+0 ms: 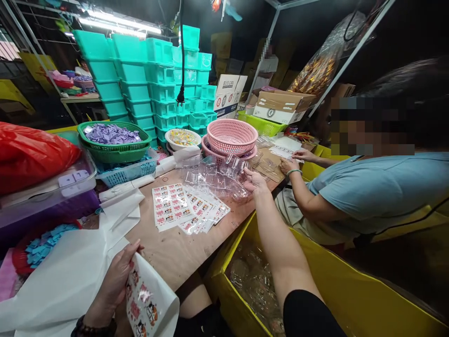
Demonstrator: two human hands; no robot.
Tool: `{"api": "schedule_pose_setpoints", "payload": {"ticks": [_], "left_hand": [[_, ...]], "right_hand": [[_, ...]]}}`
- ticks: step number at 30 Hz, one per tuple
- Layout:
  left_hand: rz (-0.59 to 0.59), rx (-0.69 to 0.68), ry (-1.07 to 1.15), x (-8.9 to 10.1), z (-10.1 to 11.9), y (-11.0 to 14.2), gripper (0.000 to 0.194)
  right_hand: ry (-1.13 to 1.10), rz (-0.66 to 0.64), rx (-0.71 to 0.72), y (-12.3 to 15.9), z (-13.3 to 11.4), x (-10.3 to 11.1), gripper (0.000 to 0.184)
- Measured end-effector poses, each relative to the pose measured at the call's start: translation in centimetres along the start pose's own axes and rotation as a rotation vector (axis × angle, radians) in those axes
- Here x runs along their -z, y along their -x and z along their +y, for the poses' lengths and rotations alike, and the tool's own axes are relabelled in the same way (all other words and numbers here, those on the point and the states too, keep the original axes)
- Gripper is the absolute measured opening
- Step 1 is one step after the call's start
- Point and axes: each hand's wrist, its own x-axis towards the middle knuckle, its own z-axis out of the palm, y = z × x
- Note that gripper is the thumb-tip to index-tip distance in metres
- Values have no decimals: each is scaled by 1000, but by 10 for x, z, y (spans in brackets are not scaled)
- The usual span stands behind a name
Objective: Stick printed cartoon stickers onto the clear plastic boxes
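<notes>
My left hand (117, 276) is closed on a white sticker sheet (149, 299) printed with small cartoon figures, held near the front edge of the brown table (175, 252). My right hand (253, 180) reaches far across the table, fingers curled on a pile of clear plastic packets (213, 175). Between the hands lies a fanned stack of more sticker sheets (185, 208). White backing paper (70, 276) lies under my left hand.
A co-worker in a blue shirt (379, 187) sits at the right, hands (296, 161) on papers. Pink baskets (231, 135), a green basket of purple pieces (112, 140), stacked teal bins (147, 79), a red bag (31, 154) and a yellow crate (336, 290) ring the table.
</notes>
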Motion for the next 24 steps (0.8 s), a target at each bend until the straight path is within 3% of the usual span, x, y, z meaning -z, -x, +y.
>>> {"api": "schedule_pose_setpoints", "payload": {"ticks": [3,5,8,12,16,18,21,24], "left_hand": [[-53,-18,-64,-17,3,2,48],[-46,-25,-89,-24,5,5,52],[6,-82,-71,-25,5,9,56],[51,-311,-19,-12,0,2,58],[229,-499,-127,9,-5,-6,62],[287,-517,-127,18,-5,-6,64],[358,-546,-95,27,-5,-6,66],[414,-582,-68,29,-6,-7,66]], "right_hand": [[-207,33,-110,26,-3,-12,30],[-325,-5,-190,50,0,-34,27],[-460,-126,-330,95,11,-84,23],[-575,-290,-514,151,24,-164,26],[-620,-372,-620,182,20,-217,32],[-601,-384,-638,189,15,-224,33],[-497,-308,-620,200,5,-210,41],[-238,-169,-334,217,-11,-191,58]]}}
